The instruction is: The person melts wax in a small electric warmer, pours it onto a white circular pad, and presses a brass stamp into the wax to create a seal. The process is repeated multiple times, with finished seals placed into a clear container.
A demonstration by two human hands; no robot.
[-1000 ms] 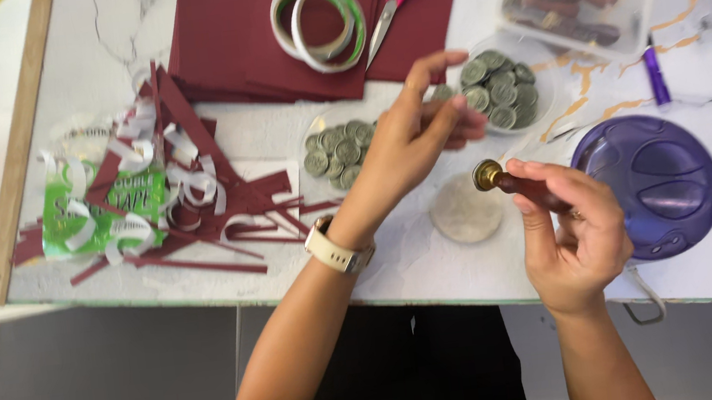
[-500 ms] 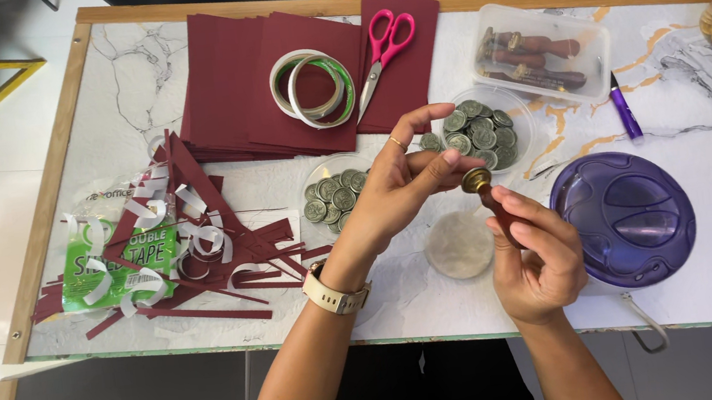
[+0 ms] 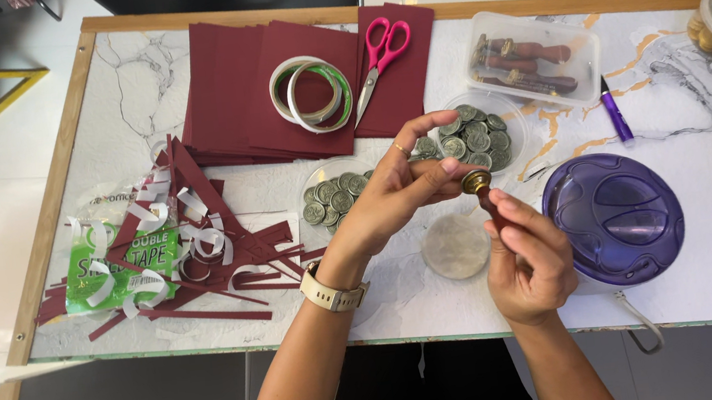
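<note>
My right hand (image 3: 529,265) grips the dark handle of a wax seal stamp, its brass head (image 3: 475,182) pointing up and to the left. My left hand (image 3: 395,191), with a ring and a beige watch on its wrist, pinches at that brass head with thumb and fingertips. Both hands hover above the marble-patterned table (image 3: 130,101). Beneath them lie a round translucent disc (image 3: 455,247) and a clear dish of grey-green wax seals (image 3: 331,198). A second dish of seals (image 3: 478,137) sits just behind my left fingers.
A purple round lidded appliance (image 3: 617,219) stands at the right. Dark red paper sheets (image 3: 246,96) carry two tape rolls (image 3: 311,93) and pink scissors (image 3: 380,54). A clear box of stamps (image 3: 536,59), a purple pen (image 3: 615,119) and paper scraps (image 3: 190,237) lie around.
My left fingertips have come from above the seal dish onto the stamp's brass head. The view has shifted, so more of the table's far side shows.
</note>
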